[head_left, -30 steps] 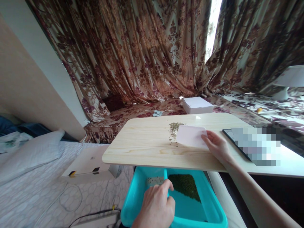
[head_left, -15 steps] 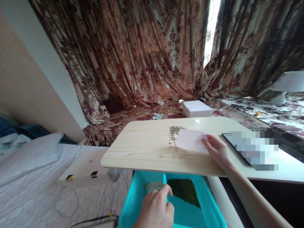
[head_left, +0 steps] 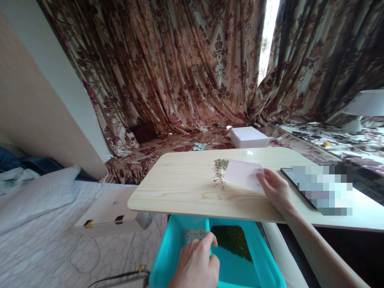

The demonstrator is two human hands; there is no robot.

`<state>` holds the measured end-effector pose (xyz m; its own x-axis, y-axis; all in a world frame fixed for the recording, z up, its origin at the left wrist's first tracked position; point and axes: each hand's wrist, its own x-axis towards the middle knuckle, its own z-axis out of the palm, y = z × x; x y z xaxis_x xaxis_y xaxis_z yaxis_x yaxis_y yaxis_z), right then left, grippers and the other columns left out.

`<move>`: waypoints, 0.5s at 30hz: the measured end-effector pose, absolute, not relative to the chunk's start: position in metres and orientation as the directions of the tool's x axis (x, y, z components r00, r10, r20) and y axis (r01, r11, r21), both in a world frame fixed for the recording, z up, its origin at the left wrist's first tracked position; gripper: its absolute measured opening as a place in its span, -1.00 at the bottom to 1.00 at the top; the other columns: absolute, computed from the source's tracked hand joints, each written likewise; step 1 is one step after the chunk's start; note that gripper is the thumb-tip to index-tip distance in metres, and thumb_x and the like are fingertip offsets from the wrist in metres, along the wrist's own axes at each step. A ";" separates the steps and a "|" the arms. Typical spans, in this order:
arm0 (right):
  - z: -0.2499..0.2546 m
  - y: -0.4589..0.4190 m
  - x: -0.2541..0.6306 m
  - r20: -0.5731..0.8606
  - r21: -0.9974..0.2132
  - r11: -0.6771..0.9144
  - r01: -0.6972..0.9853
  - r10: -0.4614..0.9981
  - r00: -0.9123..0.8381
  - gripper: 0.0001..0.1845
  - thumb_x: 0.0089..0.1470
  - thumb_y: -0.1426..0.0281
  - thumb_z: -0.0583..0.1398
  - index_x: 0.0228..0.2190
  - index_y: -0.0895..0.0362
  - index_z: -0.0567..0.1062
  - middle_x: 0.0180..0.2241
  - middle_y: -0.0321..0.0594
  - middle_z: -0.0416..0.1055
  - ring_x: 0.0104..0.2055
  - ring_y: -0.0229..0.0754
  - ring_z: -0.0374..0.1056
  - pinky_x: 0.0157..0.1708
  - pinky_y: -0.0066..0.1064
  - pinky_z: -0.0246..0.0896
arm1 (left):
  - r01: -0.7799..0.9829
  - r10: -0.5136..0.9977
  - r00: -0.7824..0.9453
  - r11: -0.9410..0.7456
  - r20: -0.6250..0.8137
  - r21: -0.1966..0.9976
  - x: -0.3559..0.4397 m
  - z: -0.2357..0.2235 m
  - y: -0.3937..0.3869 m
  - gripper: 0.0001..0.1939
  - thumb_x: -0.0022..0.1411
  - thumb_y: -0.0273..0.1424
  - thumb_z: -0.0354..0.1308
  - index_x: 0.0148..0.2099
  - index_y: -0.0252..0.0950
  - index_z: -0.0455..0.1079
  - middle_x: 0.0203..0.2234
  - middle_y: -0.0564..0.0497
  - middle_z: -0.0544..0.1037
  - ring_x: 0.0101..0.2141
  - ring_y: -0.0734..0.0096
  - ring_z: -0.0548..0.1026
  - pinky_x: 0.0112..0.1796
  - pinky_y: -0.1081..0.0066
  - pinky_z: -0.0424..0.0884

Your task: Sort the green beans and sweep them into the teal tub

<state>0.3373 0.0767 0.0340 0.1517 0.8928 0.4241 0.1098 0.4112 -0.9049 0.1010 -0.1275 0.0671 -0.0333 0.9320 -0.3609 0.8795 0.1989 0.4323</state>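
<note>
My right hand pinches a thin pale-pink plastic card by its right edge, thumb on top. The card is tilted over the wooden tabletop, its left edge beside a scattered patch of small green-brown grains. Below the table's front edge is a turquoise divided bin. My left hand is closed over its middle divider, fingers curled. Dark green grains lie heaped in the right compartment. Some dark bits lie on a whitish patch in the left one.
A tablet-like device, partly blurred out, lies on the table right of my right hand. Behind the table sits a white box. Another white box rests on the bed at left, with a black cable nearby.
The card has shifted slightly right and up with my right hand, away from the grains, and its tilt has changed a little. My left hand stays on the divider.
</note>
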 end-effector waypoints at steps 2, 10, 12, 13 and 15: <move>0.033 0.077 0.337 0.426 -0.904 0.413 0.114 0.893 0.145 -0.62 -0.08 0.07 0.37 -0.28 0.03 0.54 -0.37 -0.19 0.65 -0.31 -0.05 0.58 -0.31 -0.27 0.51 | 0.879 0.932 -0.035 0.200 -0.362 0.432 0.101 0.068 -0.128 -0.58 0.21 -0.46 -0.05 0.07 -0.11 0.41 -0.11 -0.05 0.60 -0.01 0.14 0.49 0.05 0.26 0.30; 0.031 0.080 0.335 0.436 -0.899 0.427 0.098 0.894 0.102 -0.54 -0.13 -0.04 0.37 -0.30 0.02 0.54 -0.36 -0.17 0.65 -0.27 -0.03 0.59 -0.25 -0.26 0.52 | 0.880 0.925 -0.051 0.220 -0.377 0.420 0.102 0.066 -0.128 -0.58 0.22 -0.46 -0.05 0.08 -0.09 0.40 -0.10 -0.03 0.59 0.00 0.16 0.48 0.04 0.28 0.30; 0.031 0.079 0.335 0.439 -0.898 0.430 0.097 0.893 0.096 -0.53 -0.12 -0.05 0.37 -0.29 0.01 0.54 -0.35 -0.17 0.65 -0.26 -0.02 0.59 -0.26 -0.26 0.53 | 0.881 0.924 -0.048 0.218 -0.379 0.419 0.102 0.067 -0.128 -0.58 0.22 -0.47 -0.05 0.08 -0.09 0.40 -0.10 -0.03 0.59 0.01 0.15 0.48 0.04 0.27 0.29; 0.031 0.079 0.335 0.440 -0.897 0.431 0.097 0.893 0.093 -0.52 -0.11 -0.06 0.36 -0.28 0.02 0.54 -0.34 -0.17 0.65 -0.26 -0.02 0.59 -0.26 -0.26 0.53 | 0.881 0.924 -0.046 0.217 -0.379 0.421 0.102 0.067 -0.128 -0.58 0.22 -0.47 -0.05 0.08 -0.09 0.40 -0.09 -0.04 0.59 0.00 0.15 0.48 0.04 0.27 0.29; 0.031 0.079 0.335 0.443 -0.895 0.435 0.097 0.893 0.084 -0.51 -0.11 -0.08 0.36 -0.27 0.02 0.55 -0.34 -0.16 0.65 -0.25 -0.01 0.59 -0.24 -0.25 0.54 | 0.881 0.922 -0.044 0.217 -0.384 0.421 0.102 0.068 -0.128 -0.58 0.22 -0.46 -0.06 0.08 -0.09 0.40 -0.09 -0.04 0.59 0.00 0.14 0.48 0.03 0.26 0.30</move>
<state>0.3350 0.0792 0.0312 0.0835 0.8926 0.4431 0.0974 0.4352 -0.8951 0.1018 -0.1282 0.0680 -0.0441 0.9225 -0.3835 0.8806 0.2172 0.4211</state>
